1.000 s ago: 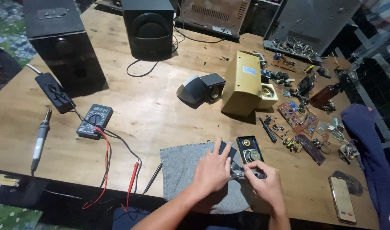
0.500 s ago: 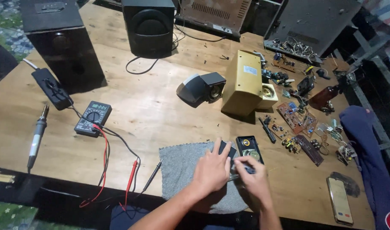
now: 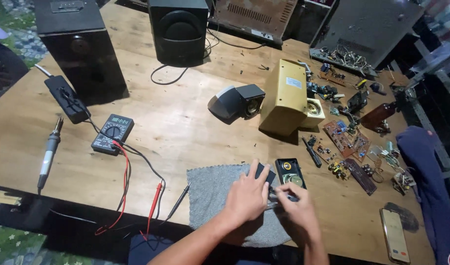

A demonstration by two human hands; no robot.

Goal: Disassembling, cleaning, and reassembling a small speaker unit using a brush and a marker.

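Hands: two. The left hand [image 3: 247, 196] lies flat, fingers spread, on a small black part [image 3: 264, 172] on the grey cloth [image 3: 210, 194]. The right hand [image 3: 296, 208] is curled, its grip closed around a thin metal tool [image 3: 283, 196].
Small open speaker: one [image 3: 290, 172], black with a round middle, just beside the right hand, at the cloth's right edge.
Big black speaker boxes: two, one at the back left [image 3: 80, 46], one at the back middle [image 3: 178, 29].
Yellow box: one [image 3: 284, 95], standing up, with a small grey and black speaker [image 3: 235, 102] lying to its left.
Meter: one [image 3: 113, 133], with one red lead [image 3: 124, 186] and one black lead.
Soldering iron: one [image 3: 48, 154], near the left edge.
Circuit boards: a few [image 3: 345, 140], with loose bits, on the right.
Phone: one [image 3: 394, 234], flat at the right front corner.
Worktop: light wood [image 3: 176, 122], scratched, wires trailing across it.
Room: dim, with grey metal cases behind.
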